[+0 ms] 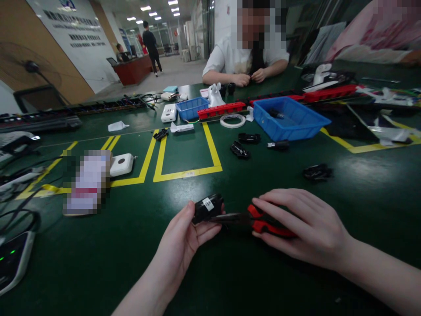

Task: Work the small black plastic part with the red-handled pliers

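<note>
My left hand (184, 239) holds a small black part with a white label (207, 207) just above the green table (197, 272). My right hand (299, 226) grips red-handled pliers (263, 220), whose dark jaws point left and meet the black part. Both hands are low at the middle of the view, near the table's front edge.
Loose black parts (317, 172) (239, 149) lie beyond my hands. A large blue bin (291, 118), a small blue bin (191, 107), a tape roll (232, 120) and red strips (222, 109) stand farther back. A person sits across the table. Yellow floor-style markings (187, 174), a white device (121, 164) and cables sit left.
</note>
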### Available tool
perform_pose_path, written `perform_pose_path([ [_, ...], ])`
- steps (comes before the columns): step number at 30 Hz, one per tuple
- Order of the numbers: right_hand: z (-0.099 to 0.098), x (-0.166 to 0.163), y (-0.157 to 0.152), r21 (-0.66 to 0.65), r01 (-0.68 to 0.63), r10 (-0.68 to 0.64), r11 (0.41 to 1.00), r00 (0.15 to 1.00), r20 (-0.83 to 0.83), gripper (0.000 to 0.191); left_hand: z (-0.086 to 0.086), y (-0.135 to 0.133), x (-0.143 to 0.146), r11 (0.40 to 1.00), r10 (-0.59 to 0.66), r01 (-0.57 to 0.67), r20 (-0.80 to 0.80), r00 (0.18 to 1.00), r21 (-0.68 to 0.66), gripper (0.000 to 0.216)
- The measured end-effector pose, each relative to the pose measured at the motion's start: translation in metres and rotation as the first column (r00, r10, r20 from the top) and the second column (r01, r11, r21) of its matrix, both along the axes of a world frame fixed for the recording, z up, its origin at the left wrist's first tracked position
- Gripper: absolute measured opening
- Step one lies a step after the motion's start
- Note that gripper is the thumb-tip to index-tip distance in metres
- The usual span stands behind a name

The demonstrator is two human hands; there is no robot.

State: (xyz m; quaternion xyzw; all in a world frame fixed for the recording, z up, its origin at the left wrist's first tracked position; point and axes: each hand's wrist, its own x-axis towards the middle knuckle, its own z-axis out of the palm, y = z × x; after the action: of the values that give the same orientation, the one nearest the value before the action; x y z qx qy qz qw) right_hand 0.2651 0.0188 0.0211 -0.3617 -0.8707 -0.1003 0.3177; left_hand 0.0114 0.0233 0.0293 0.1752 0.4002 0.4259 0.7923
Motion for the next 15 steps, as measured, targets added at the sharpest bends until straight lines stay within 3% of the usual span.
perform_pose_path([
  [9,0.0012,0.0007,-0.0007,0.034,-0.030,0.027,0.999,0.996,0.089,0.041,-0.0041,-0.0006,-0.0019,0.998,-0.068,0.068,0.007,0.998,-0.012,0.041],
  [15,-0.0044,0.0008,0.0001,-0.046,-0.018,0.017,0.999,1.000,-0.026,0.038,-0.0037,-0.0002,-0.0027,0.997,-0.070,0.070,-0.010,0.997,0.024,0.041],
])
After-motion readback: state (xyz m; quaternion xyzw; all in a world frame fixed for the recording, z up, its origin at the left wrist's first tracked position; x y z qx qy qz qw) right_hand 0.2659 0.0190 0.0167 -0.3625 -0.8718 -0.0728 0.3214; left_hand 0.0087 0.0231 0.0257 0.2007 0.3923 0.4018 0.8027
